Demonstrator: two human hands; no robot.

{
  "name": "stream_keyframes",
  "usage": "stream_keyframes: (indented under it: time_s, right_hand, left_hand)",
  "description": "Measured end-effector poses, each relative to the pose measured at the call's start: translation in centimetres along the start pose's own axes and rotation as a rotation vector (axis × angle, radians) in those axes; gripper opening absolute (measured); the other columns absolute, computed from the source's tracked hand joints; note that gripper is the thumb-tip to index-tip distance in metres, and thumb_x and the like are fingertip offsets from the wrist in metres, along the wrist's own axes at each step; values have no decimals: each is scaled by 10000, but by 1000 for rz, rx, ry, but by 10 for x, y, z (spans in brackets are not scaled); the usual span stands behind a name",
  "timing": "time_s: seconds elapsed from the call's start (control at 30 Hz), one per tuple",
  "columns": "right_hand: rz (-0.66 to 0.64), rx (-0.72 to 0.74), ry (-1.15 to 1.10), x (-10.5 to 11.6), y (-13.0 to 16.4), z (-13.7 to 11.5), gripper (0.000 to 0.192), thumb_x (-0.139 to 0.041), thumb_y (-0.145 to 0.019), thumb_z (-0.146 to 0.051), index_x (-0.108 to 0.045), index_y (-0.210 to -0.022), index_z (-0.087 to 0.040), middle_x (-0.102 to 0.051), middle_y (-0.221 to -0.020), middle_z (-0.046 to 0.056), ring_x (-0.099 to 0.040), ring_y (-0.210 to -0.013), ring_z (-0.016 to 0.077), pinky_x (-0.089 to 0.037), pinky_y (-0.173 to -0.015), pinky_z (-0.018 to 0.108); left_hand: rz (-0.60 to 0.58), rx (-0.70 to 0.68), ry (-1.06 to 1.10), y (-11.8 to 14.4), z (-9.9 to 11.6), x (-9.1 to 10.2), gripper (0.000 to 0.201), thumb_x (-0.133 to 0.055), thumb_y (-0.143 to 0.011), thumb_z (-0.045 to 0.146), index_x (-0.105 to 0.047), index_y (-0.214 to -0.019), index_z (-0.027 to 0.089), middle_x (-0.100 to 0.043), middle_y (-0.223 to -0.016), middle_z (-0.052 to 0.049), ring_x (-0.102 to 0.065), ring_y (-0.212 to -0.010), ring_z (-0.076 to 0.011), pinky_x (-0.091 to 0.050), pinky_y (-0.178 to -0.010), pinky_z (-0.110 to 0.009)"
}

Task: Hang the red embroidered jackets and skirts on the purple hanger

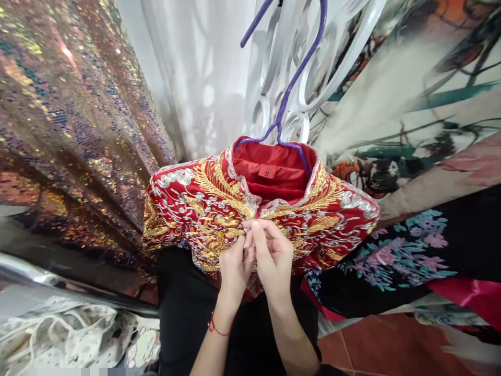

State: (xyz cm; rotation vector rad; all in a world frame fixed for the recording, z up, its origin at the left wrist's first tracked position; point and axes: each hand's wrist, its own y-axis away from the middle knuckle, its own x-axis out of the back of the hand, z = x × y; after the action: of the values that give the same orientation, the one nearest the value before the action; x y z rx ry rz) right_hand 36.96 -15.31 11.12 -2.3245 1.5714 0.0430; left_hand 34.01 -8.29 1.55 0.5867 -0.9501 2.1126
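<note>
A red jacket (211, 209) with gold and silver embroidery hangs on a purple hanger (287, 96) in front of me. Its stand-up collar is round, and a red size label (267, 171) marked S shows inside. My left hand (237, 259) and my right hand (274, 256) meet at the front opening, just below the collar. Both sets of fingers are pinched together against the jacket's front edges. Whatever small part of the fastening lies between the fingertips is covered by them. A red string bracelet (218, 328) circles the left wrist.
A sequined curtain-like cloth (78, 104) hangs at left. Behind the hanger stands a white ornate chair back (305, 78). Patterned fabric (426, 89) and black floral cloth (415, 245) lie at right. Pale dotted fabric (66, 334) sits lower left; tiled floor (376, 342) shows lower right.
</note>
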Motion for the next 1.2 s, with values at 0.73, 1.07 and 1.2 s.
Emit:
stream_keyframes:
  time_s: [0.73,1.07,1.2]
  right_hand:
    - [49,167,386,14,-24,-16,346,-632,-921,-414,-637,-668,-177,-524,-547,-37,-438,-474,71,-356,-469,207]
    - [140,343,633,13,-32,-19,216,-683,-901,-302,-686,-720,-185,-642,-593,-24,-540,-485,85,-440,-514,205]
    - [62,352,670,16,-31,-23,216,-660,-926,-288,-670,-740,-177,-654,-619,-20,-554,-501,84,-441,-540,206]
  left_hand:
    - [161,-577,-68,-89,50,125,422,-544,-999,268,-539,-1420,235,-722,-856,6,-631,-624,-82,-508,-632,-201]
    - [62,-667,-120,-113,43,137,145,-563,-997,281,-674,-1017,189,-744,-808,1,-682,-654,-109,-494,-622,-216]
    - [81,-667,-59,-110,42,138,98,-600,-974,240,-664,-1024,185,-752,-832,-1,-683,-654,-106,-505,-630,-221]
